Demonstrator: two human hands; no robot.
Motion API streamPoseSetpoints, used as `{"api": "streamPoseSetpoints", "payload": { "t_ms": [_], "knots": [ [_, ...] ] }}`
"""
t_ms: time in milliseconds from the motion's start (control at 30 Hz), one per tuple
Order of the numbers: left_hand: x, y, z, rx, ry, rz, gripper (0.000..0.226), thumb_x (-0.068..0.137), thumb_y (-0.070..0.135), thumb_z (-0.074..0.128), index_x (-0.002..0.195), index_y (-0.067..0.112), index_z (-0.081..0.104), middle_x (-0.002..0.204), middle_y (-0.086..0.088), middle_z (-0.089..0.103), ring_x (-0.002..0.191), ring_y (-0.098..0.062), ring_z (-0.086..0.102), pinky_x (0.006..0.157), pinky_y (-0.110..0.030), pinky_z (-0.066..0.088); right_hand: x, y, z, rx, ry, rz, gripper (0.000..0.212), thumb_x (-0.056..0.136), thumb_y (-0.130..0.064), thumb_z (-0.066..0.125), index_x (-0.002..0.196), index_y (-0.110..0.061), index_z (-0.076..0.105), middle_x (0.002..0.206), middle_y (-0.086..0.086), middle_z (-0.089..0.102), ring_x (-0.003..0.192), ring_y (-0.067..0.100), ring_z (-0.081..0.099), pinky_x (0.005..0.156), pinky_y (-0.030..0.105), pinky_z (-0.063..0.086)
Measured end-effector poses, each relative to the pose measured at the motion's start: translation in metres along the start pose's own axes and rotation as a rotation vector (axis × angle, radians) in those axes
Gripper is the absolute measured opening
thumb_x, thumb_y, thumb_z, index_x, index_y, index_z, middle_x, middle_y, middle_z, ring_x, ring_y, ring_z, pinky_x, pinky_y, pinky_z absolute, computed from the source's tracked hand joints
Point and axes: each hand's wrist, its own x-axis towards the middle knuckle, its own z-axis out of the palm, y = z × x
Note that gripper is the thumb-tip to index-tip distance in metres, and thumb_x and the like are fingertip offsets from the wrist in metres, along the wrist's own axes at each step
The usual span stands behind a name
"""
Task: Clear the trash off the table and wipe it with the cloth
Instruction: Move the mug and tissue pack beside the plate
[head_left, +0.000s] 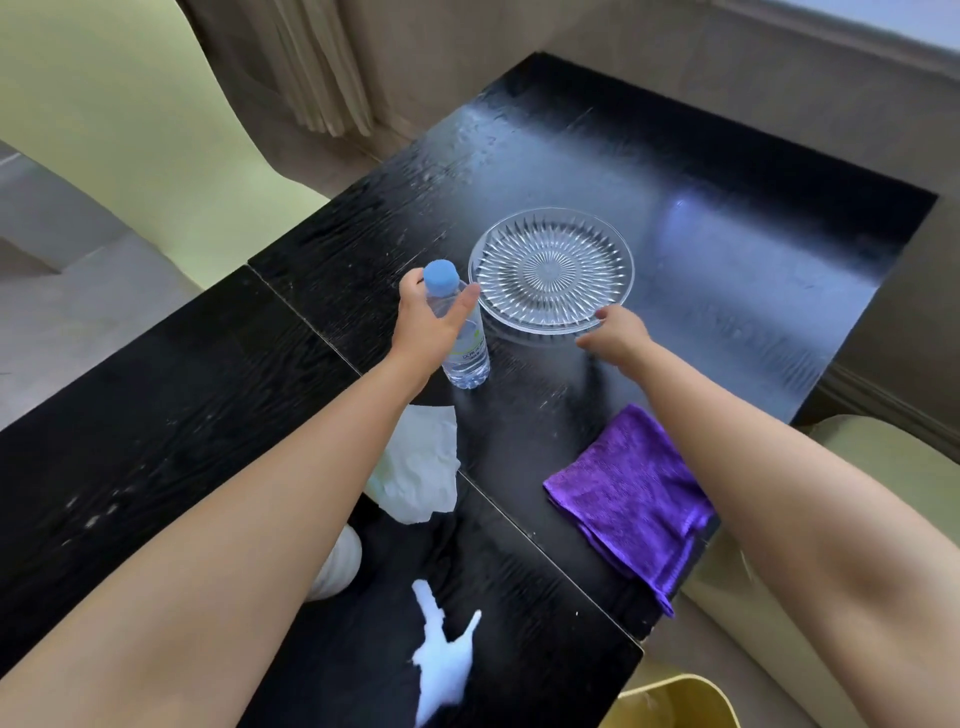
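Observation:
A clear plastic bottle (464, 332) with a blue cap stands upright on the black table (727, 249). My left hand (428, 317) is wrapped around its upper part. Right beside it sits a cut-glass plate (551, 267); my right hand (615, 335) grips its near rim. A folded purple cloth (631, 493) lies at the table's right edge, under my right forearm. A crumpled white tissue (421, 467) lies near my left forearm, and a torn white scrap (441, 665) lies closer to me. A white ribbed object (337, 564) is partly hidden under my left arm.
A gold-coloured bin (675, 701) stands on the floor off the table's near right corner. Pale green chairs (130, 130) stand at the left and right of the table. A seam (311, 317) splits the tabletop into two leaves.

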Motion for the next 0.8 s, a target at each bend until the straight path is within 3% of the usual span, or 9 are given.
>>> {"api": "streamPoseSetpoints", "payload": {
  "t_ms": [100, 233, 367, 533, 667, 800],
  "knots": [
    [-0.01, 0.004, -0.022, 0.104, -0.083, -0.093, 0.076, 0.085, 0.041, 0.063, 0.144, 0.011, 0.026, 0.142, -0.006, 0.046, 0.128, -0.02, 0.046, 0.095, -0.025, 0.035, -0.023, -0.019, -0.001, -0.219, -0.124, -0.076, 0.046, 0.085, -0.013, 0.064, 0.126, 0.005, 0.056, 0.128, 0.022, 0.06, 0.116, 0.035, 0.058, 0.098, 0.039, 0.048],
    [-0.026, 0.013, -0.061, 0.402, -0.226, -0.171, 0.047, 0.093, 0.053, 0.04, 0.12, 0.018, 0.054, 0.122, -0.006, 0.057, 0.115, -0.021, 0.052, 0.093, -0.031, 0.036, -0.053, -0.049, -0.003, -0.303, -0.319, -0.109, 0.035, 0.086, -0.011, 0.062, 0.118, 0.002, 0.063, 0.102, 0.02, 0.065, 0.089, 0.028, 0.063, 0.082, 0.038, 0.055],
    [-0.046, 0.018, -0.105, 0.47, -0.274, -0.225, 0.06, 0.095, 0.053, 0.032, 0.135, 0.011, 0.047, 0.133, -0.008, 0.057, 0.123, -0.024, 0.051, 0.108, -0.044, 0.036, -0.089, -0.08, 0.006, -0.481, -0.404, -0.179, 0.033, 0.087, -0.015, 0.059, 0.116, 0.002, 0.064, 0.116, 0.022, 0.067, 0.106, 0.035, 0.067, 0.087, 0.042, 0.055],
    [-0.08, -0.014, -0.163, 0.503, -0.331, -0.231, 0.06, 0.091, 0.056, 0.038, 0.136, 0.017, 0.045, 0.137, -0.004, 0.053, 0.126, -0.021, 0.049, 0.109, -0.043, 0.037, -0.129, -0.105, 0.045, -0.709, -0.503, -0.293, 0.034, 0.09, -0.019, 0.052, 0.117, -0.001, 0.063, 0.096, 0.017, 0.064, 0.086, 0.028, 0.063, 0.074, 0.035, 0.054],
    [-0.119, -0.066, -0.197, 0.428, -0.468, -0.35, 0.076, 0.079, 0.064, 0.053, 0.145, 0.035, 0.026, 0.15, 0.005, 0.039, 0.138, -0.017, 0.036, 0.114, -0.043, 0.03, -0.147, -0.101, 0.091, -0.769, -0.455, -0.44, 0.06, 0.091, -0.039, 0.056, 0.138, -0.004, 0.044, 0.138, 0.014, 0.052, 0.128, 0.03, 0.048, 0.103, 0.035, 0.04],
    [-0.159, -0.107, -0.195, 0.464, -0.539, -0.354, 0.092, 0.078, 0.053, 0.065, 0.15, 0.034, 0.01, 0.157, 0.008, 0.021, 0.142, -0.015, 0.027, 0.115, -0.033, 0.025, -0.153, -0.084, 0.145, -0.783, -0.449, -0.432, 0.092, 0.08, -0.059, 0.061, 0.15, -0.014, 0.022, 0.15, 0.014, 0.037, 0.137, 0.035, 0.036, 0.111, 0.042, 0.034]
  ]
}}
